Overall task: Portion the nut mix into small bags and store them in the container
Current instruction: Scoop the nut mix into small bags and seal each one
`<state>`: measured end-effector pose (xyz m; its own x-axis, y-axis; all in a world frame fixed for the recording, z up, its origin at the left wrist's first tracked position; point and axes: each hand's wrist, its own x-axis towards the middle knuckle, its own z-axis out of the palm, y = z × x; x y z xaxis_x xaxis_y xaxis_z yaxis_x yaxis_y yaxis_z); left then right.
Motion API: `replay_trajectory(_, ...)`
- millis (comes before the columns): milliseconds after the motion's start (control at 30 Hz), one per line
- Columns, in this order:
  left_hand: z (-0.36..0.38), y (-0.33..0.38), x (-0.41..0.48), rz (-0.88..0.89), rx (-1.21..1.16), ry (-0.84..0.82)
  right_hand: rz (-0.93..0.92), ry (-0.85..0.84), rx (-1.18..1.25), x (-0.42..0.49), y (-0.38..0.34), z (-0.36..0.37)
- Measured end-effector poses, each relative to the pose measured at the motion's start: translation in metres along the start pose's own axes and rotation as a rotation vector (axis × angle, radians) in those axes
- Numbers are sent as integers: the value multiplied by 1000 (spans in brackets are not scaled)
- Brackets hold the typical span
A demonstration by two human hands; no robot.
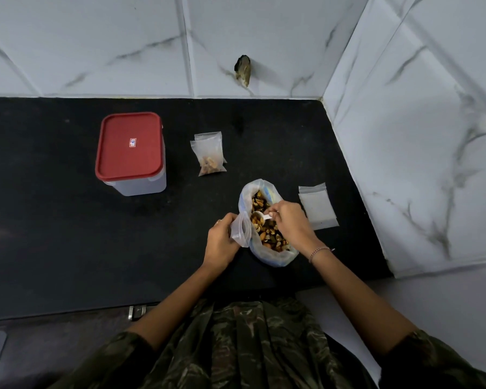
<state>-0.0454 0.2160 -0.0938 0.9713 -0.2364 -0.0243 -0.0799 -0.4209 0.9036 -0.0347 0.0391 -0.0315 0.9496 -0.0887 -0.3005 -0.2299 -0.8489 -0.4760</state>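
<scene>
A large open plastic bag of nut mix [267, 231] stands on the black counter [68, 234]. My right hand [292, 223] pinches a small white scoop [261, 216] whose bowl sits over the nuts inside the bag. My left hand [220, 240] holds an empty small clear bag [242, 230] right beside the big bag's left edge. Two filled small bags [209, 154] lie overlapping farther back. A clear container with a red lid [129, 147], closed, stands at the back left. A stack of empty small bags [317, 206] lies to the right.
Marble-tiled walls close the counter at the back and on the right [404, 164]. A dark chipped hole [243, 70] marks the back wall. The counter's front edge runs just before my body, with a metal fitting [136, 311] below it.
</scene>
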Motion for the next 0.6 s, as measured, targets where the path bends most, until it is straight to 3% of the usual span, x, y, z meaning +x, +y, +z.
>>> replay_trajectory(133,2,0,0,-12,5,-10,17,-103,7,2,0,-9)
replay_trajectory(300,4,0,1,-13,-16,19,53,-47,53,4,2,-5)
replay_trajectory(467,6,-1,-1,0,9,-13,-4,-190,-14,5,2,-26)
replay_trajectory(600,7,0,-2,-11,10,-26,56,-163,70,3,8,-23)
